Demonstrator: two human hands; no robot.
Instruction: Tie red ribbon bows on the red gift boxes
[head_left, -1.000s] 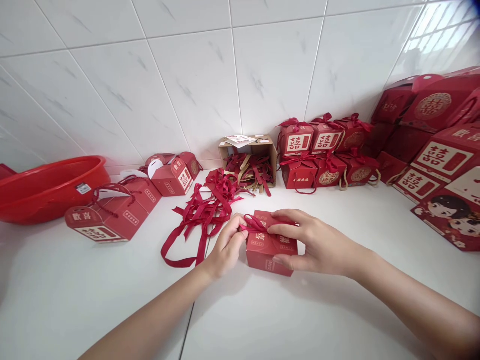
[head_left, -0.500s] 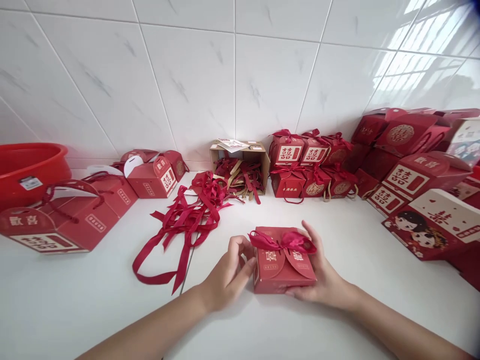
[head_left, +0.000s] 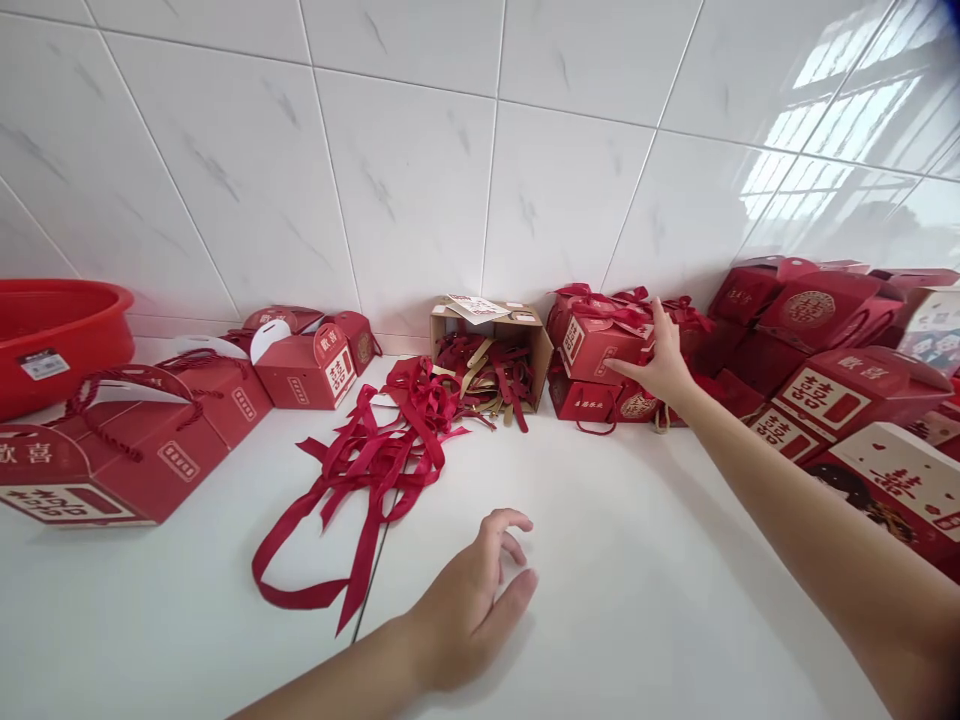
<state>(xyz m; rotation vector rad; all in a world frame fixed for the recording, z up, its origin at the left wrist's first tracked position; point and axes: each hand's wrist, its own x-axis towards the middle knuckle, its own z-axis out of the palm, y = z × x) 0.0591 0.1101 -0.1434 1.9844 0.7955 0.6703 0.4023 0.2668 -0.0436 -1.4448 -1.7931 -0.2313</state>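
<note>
My right hand [head_left: 664, 360] grips a red gift box [head_left: 600, 345] with a ribbon bow, held against the front of the stacked bowed boxes by the wall. Its thumb is on the front face and its fingers are at the far right side. Below it a lower row box [head_left: 583, 400] shows a cord loop. My left hand [head_left: 487, 600] is over the white table with fingers curved and apart, nothing between them. Left of it lies a tangle of crimson ribbons [head_left: 401, 440].
A cardboard box [head_left: 545, 365] of ribbons and gold strips stands by the tiled wall. Handled red boxes [head_left: 180, 420] and a red basin [head_left: 67, 340] are at left. More red boxes [head_left: 817, 310] are piled at right. The white table [head_left: 600, 580] lies beneath.
My right hand has carried the bowed box from the table's front up to the stack at the back. My left hand is off the box, still near the front. The view has shifted slightly.
</note>
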